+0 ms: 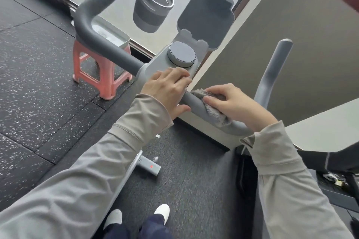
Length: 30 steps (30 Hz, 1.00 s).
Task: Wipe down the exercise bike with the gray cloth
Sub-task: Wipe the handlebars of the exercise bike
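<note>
The grey exercise bike fills the middle of the view, with a round knob on its console, a cup holder and a tablet holder above. My left hand rests on the console base, thumb under the right handlebar. My right hand presses the gray cloth around that handlebar, just right of my left hand. The cloth wraps over the bar and hangs a little below it.
A pink plastic stool with a grey tray on it stands left of the bike on the black speckled floor. The bike's base bar lies below. A wall corner is behind the right handlebar. Dark equipment sits at the lower right.
</note>
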Available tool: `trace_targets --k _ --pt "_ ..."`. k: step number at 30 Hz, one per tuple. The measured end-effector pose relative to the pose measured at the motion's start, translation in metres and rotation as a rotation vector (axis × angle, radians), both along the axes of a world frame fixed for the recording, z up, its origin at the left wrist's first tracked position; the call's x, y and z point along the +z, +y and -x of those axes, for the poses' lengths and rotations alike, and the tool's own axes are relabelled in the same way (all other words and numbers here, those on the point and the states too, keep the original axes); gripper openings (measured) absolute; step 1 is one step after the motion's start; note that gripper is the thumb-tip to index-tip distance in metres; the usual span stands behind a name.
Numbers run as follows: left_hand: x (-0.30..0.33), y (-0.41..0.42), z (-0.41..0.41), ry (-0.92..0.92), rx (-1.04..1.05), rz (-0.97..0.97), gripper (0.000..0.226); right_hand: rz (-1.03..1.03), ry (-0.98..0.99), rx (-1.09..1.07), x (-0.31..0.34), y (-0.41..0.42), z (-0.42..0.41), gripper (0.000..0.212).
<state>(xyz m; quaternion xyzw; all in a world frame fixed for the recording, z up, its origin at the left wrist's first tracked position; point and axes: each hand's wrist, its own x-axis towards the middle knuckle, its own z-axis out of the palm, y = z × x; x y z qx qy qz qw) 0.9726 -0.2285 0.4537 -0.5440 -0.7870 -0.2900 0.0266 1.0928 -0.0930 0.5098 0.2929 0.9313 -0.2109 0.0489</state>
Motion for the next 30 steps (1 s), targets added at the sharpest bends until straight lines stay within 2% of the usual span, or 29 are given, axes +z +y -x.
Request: trace_targets --k 3,8,11,17,21,25,30 --pt "0.000 0.000 0.001 -0.002 -0.005 0.005 0.066 0.031 -0.020 -0.014 0.004 0.007 -0.016 0.013" --pt "0.001 0.000 0.000 0.017 0.000 -0.007 0.063 0.101 0.172 -0.013 -0.001 -0.005 0.005 0.020" --pt "0.002 0.000 -0.001 0.022 0.005 -0.006 0.061 0.094 0.214 -0.017 -0.007 -0.012 0.019 0.019" --pt "0.005 0.001 -0.006 0.042 -0.022 -0.002 0.058 -0.056 0.062 0.049 -0.001 0.004 -0.011 0.017" --pt "0.003 0.011 -0.020 0.064 -0.065 -0.069 0.055 -0.113 -0.010 0.072 0.005 0.015 -0.043 0.017" --pt "0.003 0.040 -0.042 0.007 -0.154 0.077 0.060 -0.176 -0.018 0.132 0.008 0.019 -0.058 0.016" --pt "0.000 0.064 -0.048 -0.103 -0.088 0.207 0.062 -0.250 -0.124 0.223 0.014 0.031 -0.062 0.019"
